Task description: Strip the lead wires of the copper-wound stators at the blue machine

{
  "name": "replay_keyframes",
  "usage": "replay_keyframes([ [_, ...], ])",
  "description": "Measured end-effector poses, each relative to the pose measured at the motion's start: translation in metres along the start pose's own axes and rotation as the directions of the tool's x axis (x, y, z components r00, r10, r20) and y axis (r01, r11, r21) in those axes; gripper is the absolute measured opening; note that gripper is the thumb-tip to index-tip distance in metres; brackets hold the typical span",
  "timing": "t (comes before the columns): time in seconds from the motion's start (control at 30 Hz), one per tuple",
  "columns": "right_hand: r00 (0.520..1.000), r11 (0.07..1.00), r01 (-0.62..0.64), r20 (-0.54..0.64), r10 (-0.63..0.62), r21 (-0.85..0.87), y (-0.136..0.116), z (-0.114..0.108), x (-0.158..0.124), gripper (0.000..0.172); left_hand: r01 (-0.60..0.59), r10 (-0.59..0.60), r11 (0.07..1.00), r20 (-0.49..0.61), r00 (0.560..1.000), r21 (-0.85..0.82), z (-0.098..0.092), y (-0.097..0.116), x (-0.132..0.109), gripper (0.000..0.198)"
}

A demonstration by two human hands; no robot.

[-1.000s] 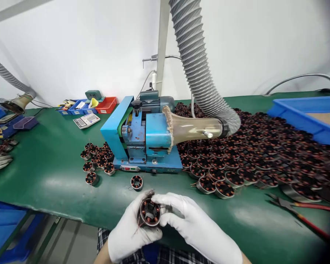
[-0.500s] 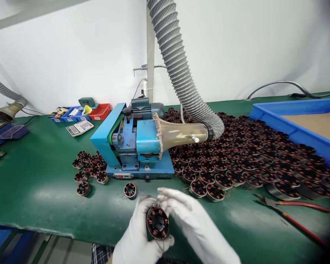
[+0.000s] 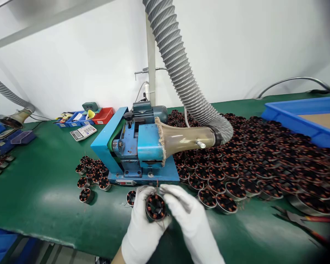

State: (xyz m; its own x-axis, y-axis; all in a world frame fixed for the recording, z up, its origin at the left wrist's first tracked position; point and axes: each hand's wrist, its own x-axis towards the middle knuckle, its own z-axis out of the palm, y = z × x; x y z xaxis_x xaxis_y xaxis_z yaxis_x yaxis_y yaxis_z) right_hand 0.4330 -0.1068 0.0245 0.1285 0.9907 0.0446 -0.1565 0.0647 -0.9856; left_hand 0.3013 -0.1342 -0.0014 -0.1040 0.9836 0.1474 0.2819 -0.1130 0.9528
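A smooth, glossy green tabletop [image 3: 49,198] spreads across the view, backed by a plain white wall [image 3: 250,47] with one pale upright post [image 3: 151,58] against it. Count the hoses: two, both grey and corrugated, the larger hose [image 3: 178,62] coming down to one blue metal belt machine [image 3: 151,143] at centre. And the action is just in front of it! The white-gloved left hand [image 3: 143,229] has its fingers wrapped around one round, silver-rimmed ring with copper coils and a black core [image 3: 155,207], held above the table; the white-gloved right hand [image 3: 192,216] is right there, fingers bent by the ring's upper wires, though whether they pinch one, nobody can tell. A single similar ring [image 3: 130,198] sits behind the left hand, partly covered. Over left, a cluster of roughly ten [image 3: 96,178], overlapping; over right, a crowd of rings [image 3: 242,172] too dense to count. One pair of red-handled pliers [image 3: 298,219], one large blue plastic tray [image 3: 288,123], one red plastic bin [image 3: 103,117], one white calculator [image 3: 83,132].
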Motion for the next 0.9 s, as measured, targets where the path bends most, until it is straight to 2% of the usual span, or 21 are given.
replay_keyframes([
  [0.07,0.997,0.987,0.051,0.064,-0.041,-0.155,0.008,0.015,-0.002,0.024,0.058,-0.06,0.998,-0.041,0.997,-0.039,0.009,0.0,0.016,0.044],
  [0.17,0.997,0.96,0.076,0.023,-0.072,-0.269,0.013,0.03,0.009,0.027,0.137,-0.154,0.977,-0.098,0.983,-0.163,0.024,-0.006,0.038,0.044],
  [0.3,0.995,0.953,0.103,0.045,-0.094,-0.285,0.012,0.033,0.034,0.024,0.128,-0.16,0.95,-0.095,0.983,-0.284,0.035,-0.011,0.059,0.04],
  [0.53,0.993,0.963,0.118,0.059,-0.106,-0.244,0.016,0.027,0.047,0.022,0.083,-0.102,0.98,-0.097,0.99,-0.183,0.035,0.001,0.069,0.036],
  [0.67,0.994,0.967,0.107,0.037,-0.101,-0.233,0.015,0.027,0.043,0.022,0.093,-0.115,0.97,-0.088,0.989,-0.224,0.034,0.008,0.067,0.037],
  [0.77,0.992,0.958,0.122,0.054,-0.112,-0.26,0.017,0.023,0.028,0.021,0.121,-0.139,0.969,-0.069,0.988,-0.215,0.028,0.006,0.052,0.042],
  [0.9,0.983,0.964,0.17,0.098,-0.153,-0.204,0.02,0.013,-0.002,0.021,0.153,-0.145,0.977,0.064,0.987,-0.148,0.007,-0.001,0.021,0.054],
])
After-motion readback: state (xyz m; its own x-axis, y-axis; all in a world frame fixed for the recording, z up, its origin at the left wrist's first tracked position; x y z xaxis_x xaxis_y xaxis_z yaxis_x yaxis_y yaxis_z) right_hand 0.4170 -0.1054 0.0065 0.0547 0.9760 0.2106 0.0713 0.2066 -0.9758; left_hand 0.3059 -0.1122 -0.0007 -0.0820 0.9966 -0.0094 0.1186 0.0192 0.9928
